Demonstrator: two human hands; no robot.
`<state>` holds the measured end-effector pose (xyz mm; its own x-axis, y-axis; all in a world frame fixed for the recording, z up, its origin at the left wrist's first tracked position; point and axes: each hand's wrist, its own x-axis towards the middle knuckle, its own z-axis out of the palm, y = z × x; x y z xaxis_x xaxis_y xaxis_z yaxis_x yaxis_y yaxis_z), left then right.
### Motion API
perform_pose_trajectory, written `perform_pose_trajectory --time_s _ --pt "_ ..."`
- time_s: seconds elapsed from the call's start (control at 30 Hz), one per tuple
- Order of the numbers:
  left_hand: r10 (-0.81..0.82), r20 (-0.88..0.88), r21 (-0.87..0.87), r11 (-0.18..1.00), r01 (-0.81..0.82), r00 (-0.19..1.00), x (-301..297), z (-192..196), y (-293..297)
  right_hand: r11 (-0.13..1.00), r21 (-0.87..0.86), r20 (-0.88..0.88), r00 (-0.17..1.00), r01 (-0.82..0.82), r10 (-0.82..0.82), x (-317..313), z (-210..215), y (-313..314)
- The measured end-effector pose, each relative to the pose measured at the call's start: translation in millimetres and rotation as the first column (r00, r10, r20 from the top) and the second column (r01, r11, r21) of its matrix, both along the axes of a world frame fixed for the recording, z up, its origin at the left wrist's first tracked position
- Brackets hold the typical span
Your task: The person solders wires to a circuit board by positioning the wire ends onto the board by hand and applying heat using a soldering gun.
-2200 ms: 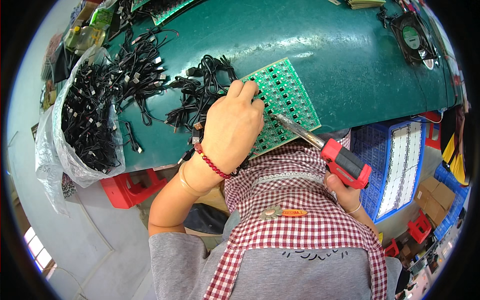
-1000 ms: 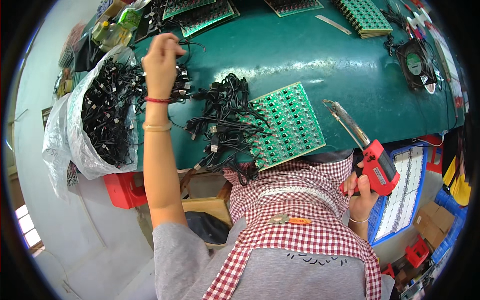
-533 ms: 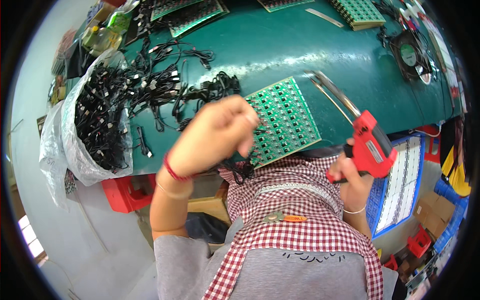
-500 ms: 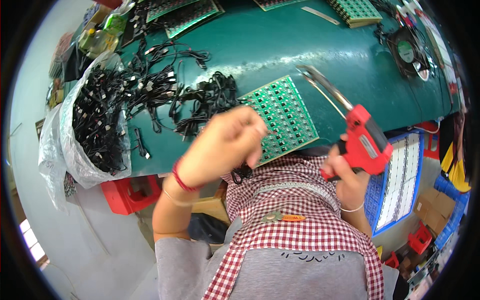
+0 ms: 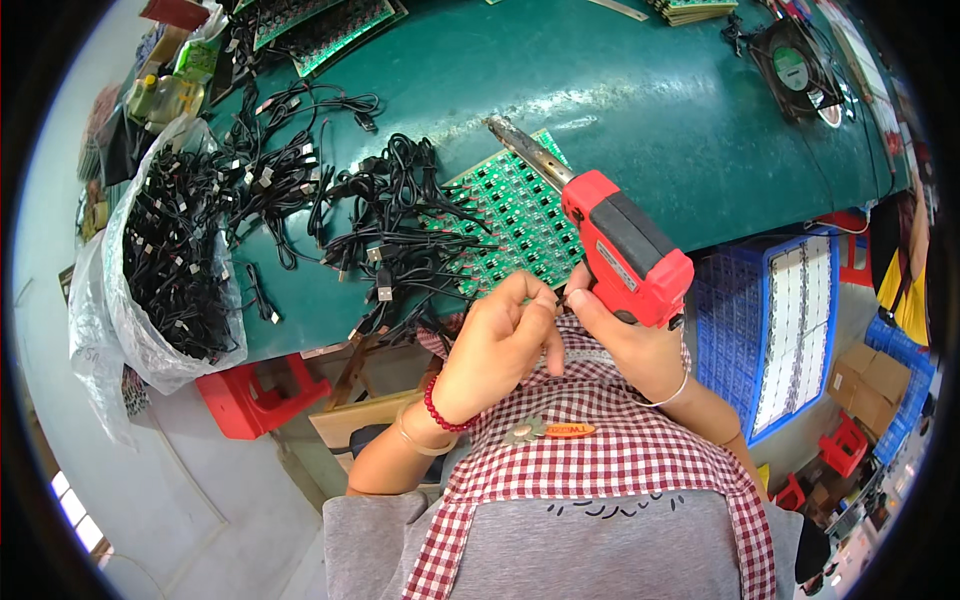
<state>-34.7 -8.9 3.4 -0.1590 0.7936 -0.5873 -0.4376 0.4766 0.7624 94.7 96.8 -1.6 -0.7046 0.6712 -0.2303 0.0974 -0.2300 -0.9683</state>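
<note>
My right hand [image 5: 635, 345] is wrapped round the handle of a red and black soldering gun [image 5: 625, 250], whose long metal barrel points up and left over a green circuit board panel [image 5: 525, 215]. Close beside it, my left hand [image 5: 500, 345] has its thumb and forefinger pinched together, nearly meeting the right hand's fingertips. What it pinches, if anything, is too small to make out. The panel carries rows of small black parts. Black USB cables [image 5: 395, 240] lie with their thin ends over its left side.
A clear plastic bag [image 5: 180, 260] full of cables sits at the table's left edge. More circuit panels [image 5: 335, 40] lie at the far left. A fan [image 5: 790, 70] stands at the far right. Beside me are a red stool [image 5: 255, 400] and a blue crate [image 5: 735, 330].
Both hands have come together near the panel's front edge. The soldering gun has swung left, its barrel now over the panel. The view has shifted, and cables now spread over the panel's left side.
</note>
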Motion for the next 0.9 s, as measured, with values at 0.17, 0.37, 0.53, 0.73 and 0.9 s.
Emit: perform_pose_trajectory --time_s 0.17,0.37,0.53,0.73,0.9 --pt "0.122 -0.229 0.212 0.975 -0.073 0.966 16 -14 -6 0.987 0.152 0.069 0.997 -0.045 0.035 3 -7 1" --pt "0.240 -0.708 0.277 0.959 -0.051 0.665 13 -4 -5 0.961 0.266 0.071 0.996 -0.080 0.063 0 0 -1" --pt "0.201 -0.810 0.277 0.959 0.056 0.551 7 -4 -6 1.000 0.008 0.142 0.990 -0.030 0.029 1 -7 -9" --pt "0.166 -0.911 0.223 0.968 0.112 0.376 -18 -9 -5 0.996 -0.087 0.097 0.995 0.031 -0.023 14 -8 -5" --pt "0.009 -0.866 0.115 0.977 0.181 0.501 -29 4 -5 1.000 -0.004 0.030 0.999 -0.011 0.011 25 -3 5"
